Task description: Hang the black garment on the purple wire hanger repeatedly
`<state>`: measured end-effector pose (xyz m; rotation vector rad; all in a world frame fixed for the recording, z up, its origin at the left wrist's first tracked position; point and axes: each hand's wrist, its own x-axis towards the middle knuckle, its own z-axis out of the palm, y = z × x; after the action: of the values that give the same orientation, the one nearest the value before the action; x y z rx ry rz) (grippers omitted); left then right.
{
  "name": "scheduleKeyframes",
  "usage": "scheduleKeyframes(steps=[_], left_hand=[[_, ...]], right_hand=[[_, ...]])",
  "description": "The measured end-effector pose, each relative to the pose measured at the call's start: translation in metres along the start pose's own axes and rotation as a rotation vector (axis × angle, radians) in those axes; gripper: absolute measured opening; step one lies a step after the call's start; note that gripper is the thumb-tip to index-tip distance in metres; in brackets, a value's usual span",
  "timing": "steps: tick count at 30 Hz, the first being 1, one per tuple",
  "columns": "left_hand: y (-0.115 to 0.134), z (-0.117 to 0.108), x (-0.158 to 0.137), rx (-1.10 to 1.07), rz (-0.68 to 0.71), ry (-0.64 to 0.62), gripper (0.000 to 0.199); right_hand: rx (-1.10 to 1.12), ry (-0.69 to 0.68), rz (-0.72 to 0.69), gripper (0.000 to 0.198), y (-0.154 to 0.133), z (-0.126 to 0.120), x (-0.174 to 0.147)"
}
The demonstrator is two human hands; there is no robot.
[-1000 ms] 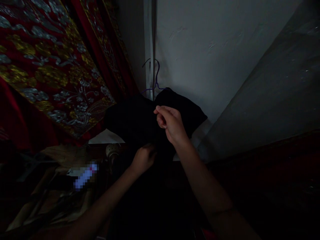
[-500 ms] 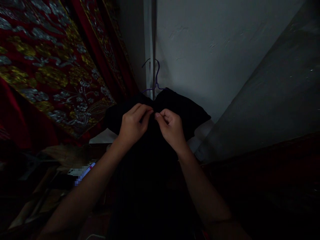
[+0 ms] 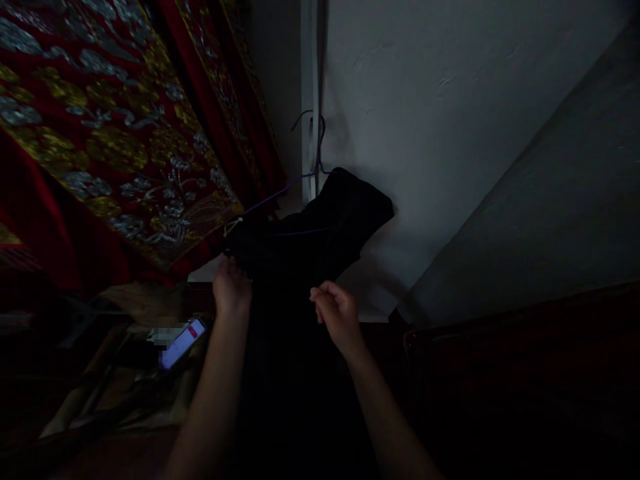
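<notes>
A dark garment [image 3: 350, 207], black in the dim light, hangs on a thin purple hanger [image 3: 277, 193] at the middle of the head view. Its right shoulder sits on the hanger, while the left arm of the hanger shows bare. My left hand [image 3: 233, 287] is closed at the garment's left side, with the fingertips partly hidden in dark cloth. Lower on the front, my right hand [image 3: 337, 310] pinches the cloth between thumb and curled fingers. The garment's lower part is lost in shadow.
The hanger hooks on a pale vertical post [image 3: 309, 73] against a grey wall [image 3: 425, 120]. On the left hangs a red cloth with gold and silver embroidery [image 3: 120, 147]. A lit phone [image 3: 184, 343] lies lower left on a wooden frame [image 3: 90, 393].
My hands were together at the garment's neckline; now they are apart and lower, the left one farther left. The cloth has come off the hanger's left arm.
</notes>
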<state>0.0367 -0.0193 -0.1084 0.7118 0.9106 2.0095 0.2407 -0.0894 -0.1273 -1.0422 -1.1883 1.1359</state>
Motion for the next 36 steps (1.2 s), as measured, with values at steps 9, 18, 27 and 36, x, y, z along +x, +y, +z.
scheduleKeyframes(steps=[9,18,27,36], left_hand=[[-0.052,0.002,-0.07,0.329,-0.085,-0.246,0.027],[-0.03,-0.009,-0.048,0.731,0.111,-0.315,0.027],[-0.016,-0.05,-0.041,0.849,0.122,-0.323,0.027],[-0.009,-0.027,-0.048,0.3,-0.053,-0.238,0.018]], right_hand=[[0.114,0.275,-0.044,0.034,0.025,-0.041,-0.019],[0.075,0.342,-0.031,0.036,0.023,-0.051,-0.022],[0.062,0.299,0.038,0.039,0.034,-0.045,-0.021],[0.105,0.341,0.122,0.042,0.036,-0.05,-0.021]])
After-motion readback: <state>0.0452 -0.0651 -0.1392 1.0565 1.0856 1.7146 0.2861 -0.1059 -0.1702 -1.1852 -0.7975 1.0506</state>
